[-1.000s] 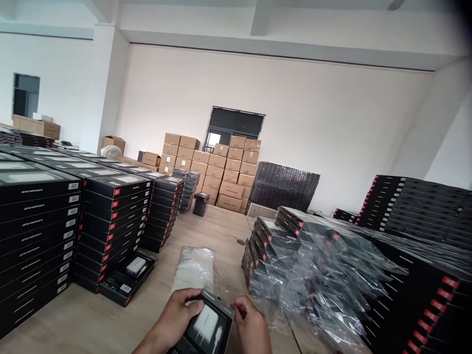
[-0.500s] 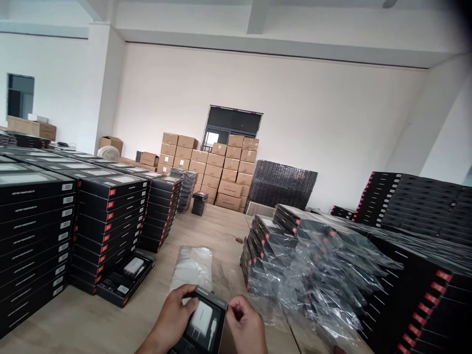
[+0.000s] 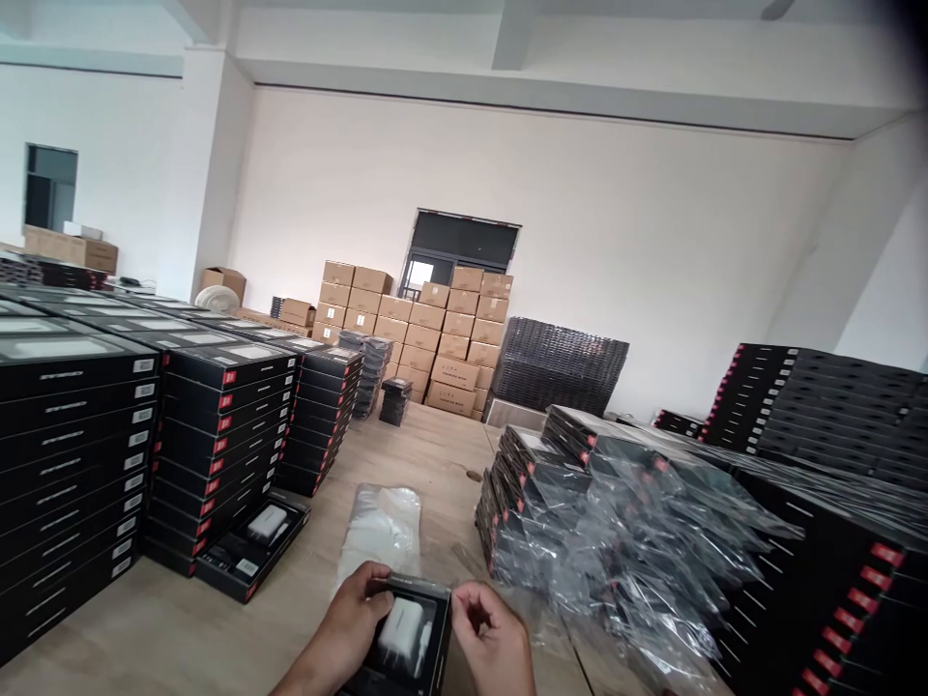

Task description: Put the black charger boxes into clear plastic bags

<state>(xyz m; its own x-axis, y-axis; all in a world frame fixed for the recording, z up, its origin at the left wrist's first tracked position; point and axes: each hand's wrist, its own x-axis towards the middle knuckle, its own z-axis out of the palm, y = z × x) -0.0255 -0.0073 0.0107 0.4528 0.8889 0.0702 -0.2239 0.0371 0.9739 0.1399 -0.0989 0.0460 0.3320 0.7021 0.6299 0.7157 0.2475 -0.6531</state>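
A black charger box [image 3: 436, 646] with a white charger and a white cable on its front is tilted toward me at the bottom centre. My left hand [image 3: 355, 619] is closed around its left side, thumb over the front. At the box's upper right edge, my right hand [image 3: 493, 633] has thumb and fingers curled in a pinch; what lies between the fingertips is too small to tell. Just beyond the box, a pile of clear plastic bags [image 3: 383, 527] lies flat on the wooden table [image 3: 427, 454].
Tall stacks of black boxes [image 3: 217, 454] stand at the left, with one box [image 3: 250, 551] lying in front of them. To the right are boxes in loose clear bags [image 3: 580, 512] and more black stacks [image 3: 790, 561]. Brown cartons [image 3: 424, 333] are piled at the back.
The view has shifted slightly. My right hand stays pinched at the box's edge, and the left keeps its hold; the box's tilt differs a little.
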